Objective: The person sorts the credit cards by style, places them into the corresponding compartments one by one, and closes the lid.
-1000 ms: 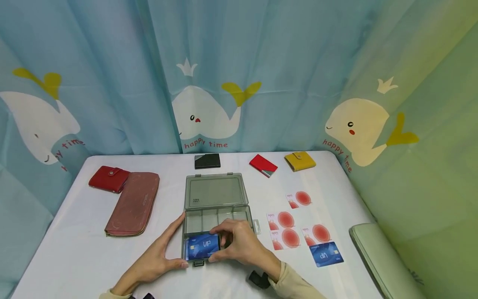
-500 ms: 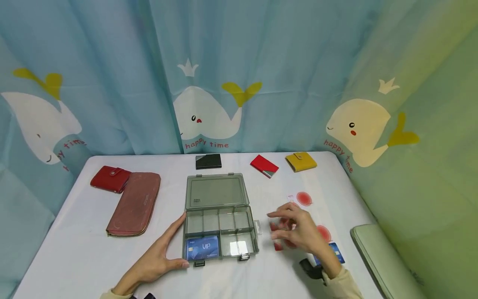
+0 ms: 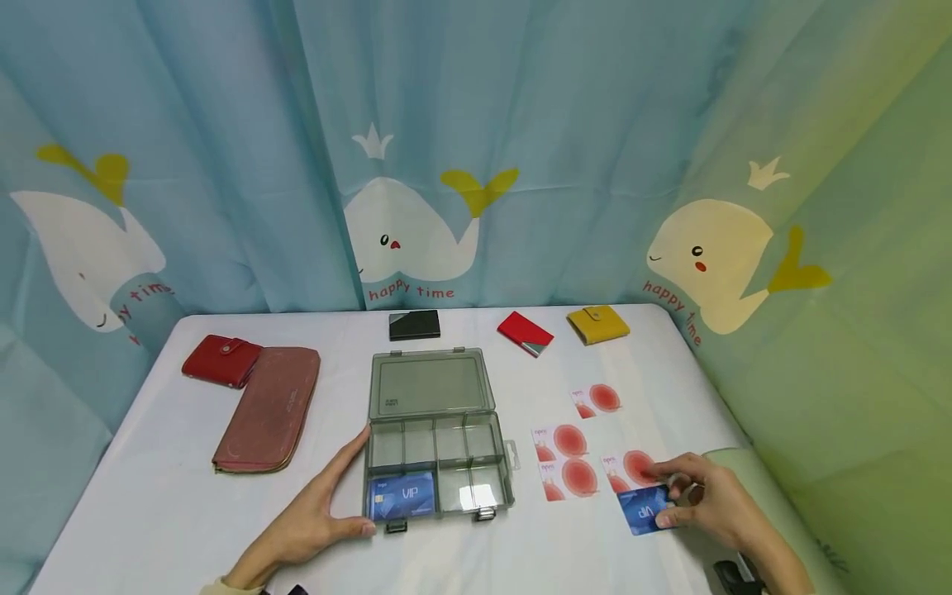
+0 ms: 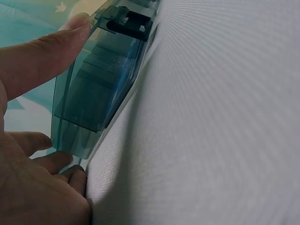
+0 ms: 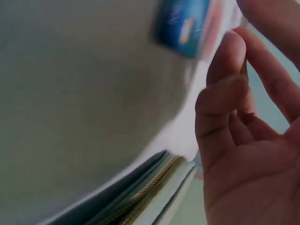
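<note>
My left hand (image 3: 316, 512) rests against the left side of a grey see-through compartment box (image 3: 476, 483), its thumb at the front left corner and its fingers along the side. The box's lid (image 3: 431, 384) lies folded back. A blue VIP card (image 3: 402, 496) lies in the front left compartment. On the right, my right hand (image 3: 710, 500) reaches over the right end of another blue VIP card (image 3: 641, 507) on the table, thumb and fingers apart on either side of it. In the right wrist view that card (image 5: 180, 28) is blurred and apart from the fingers.
Several white cards with red circles (image 3: 569, 440) lie right of the box. A pale green wallet (image 3: 806, 554) is beyond my right hand. A long brown wallet (image 3: 271, 409) and small red wallet (image 3: 221, 359) lie left. Black (image 3: 414, 325), red (image 3: 525, 332) and yellow (image 3: 598, 323) cases line the back.
My right hand has left the blue card in the compartment and moved right over the white cards to the other blue card. My left hand has stayed at the box.
</note>
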The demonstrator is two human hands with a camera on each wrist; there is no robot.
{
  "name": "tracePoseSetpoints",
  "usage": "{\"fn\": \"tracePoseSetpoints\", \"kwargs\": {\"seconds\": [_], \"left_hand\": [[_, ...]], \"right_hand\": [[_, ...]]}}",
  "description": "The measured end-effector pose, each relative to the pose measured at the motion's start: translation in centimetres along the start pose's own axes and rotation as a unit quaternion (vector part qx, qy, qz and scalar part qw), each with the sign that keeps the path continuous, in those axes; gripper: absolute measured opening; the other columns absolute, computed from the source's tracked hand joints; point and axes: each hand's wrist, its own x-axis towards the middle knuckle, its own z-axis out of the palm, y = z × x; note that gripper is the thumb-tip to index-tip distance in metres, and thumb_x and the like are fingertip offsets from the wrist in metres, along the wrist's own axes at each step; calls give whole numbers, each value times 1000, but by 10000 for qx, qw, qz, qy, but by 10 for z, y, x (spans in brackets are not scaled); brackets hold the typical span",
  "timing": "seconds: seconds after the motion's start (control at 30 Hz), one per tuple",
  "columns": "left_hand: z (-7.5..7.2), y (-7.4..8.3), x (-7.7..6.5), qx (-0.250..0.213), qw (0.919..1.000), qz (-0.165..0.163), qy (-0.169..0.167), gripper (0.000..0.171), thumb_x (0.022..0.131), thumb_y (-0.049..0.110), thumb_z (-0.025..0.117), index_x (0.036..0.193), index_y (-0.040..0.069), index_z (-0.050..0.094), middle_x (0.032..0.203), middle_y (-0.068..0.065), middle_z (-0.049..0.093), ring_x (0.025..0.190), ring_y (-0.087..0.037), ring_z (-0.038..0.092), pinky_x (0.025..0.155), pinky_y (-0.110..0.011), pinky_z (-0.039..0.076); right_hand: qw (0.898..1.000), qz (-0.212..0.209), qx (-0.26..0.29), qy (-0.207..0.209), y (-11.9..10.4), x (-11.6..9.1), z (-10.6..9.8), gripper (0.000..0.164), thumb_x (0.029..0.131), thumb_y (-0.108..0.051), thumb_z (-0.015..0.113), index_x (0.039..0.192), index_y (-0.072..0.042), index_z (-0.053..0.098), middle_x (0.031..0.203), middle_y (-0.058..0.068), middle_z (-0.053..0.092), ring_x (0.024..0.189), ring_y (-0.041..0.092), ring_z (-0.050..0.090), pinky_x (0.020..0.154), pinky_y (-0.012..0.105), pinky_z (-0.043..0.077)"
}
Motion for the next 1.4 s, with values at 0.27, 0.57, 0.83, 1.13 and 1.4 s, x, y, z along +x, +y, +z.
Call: {"fn": "tracePoseSetpoints", "kwargs": {"seconds": [0.27,0.57,0.83,1.13,1.4], "left_hand": [[2,-4,3,6,10000,9,21,117,80,25,93,171,11,20,176,-20,22,155,12,15,116,-1,11],[2,-4,3,-4,10000,53,40,116,81,24,92,170,10,20,175,-21,22,154,12,17,116,-1,12],[1,-3,2,-10,9999,106,73,116,80,24,93,170,8,21,174,-23,23,154,12,17,117,-1,12],[0,-1,1,22,10000,58,68,117,80,25,93,170,9,21,175,-22,23,154,12,17,116,-1,13],[0,0,1,-62,9999,95,38,117,80,23,93,170,9,20,175,-23,21,154,12,17,116,-1,13]], "right_hand": [[9991,239,-263,-248,5,-4,2,59,61,-15,102,110,-2,73,96,3,68,74,5,54,60,24,51],[9947,443,-921,111,3,-6,6,59,55,-26,105,104,-10,77,89,-6,67,71,0,54,61,22,52],[9931,407,-1071,263,5,-7,9,58,52,-23,106,99,-11,75,85,-7,64,70,0,51,59,22,48],[9923,8,-1140,492,8,-15,14,63,55,-19,104,98,-12,58,90,-8,58,75,-2,47,62,21,44],[9941,392,-956,316,2,-28,14,56,69,-14,100,110,-5,63,94,-3,65,73,-2,51,61,20,50]]}}
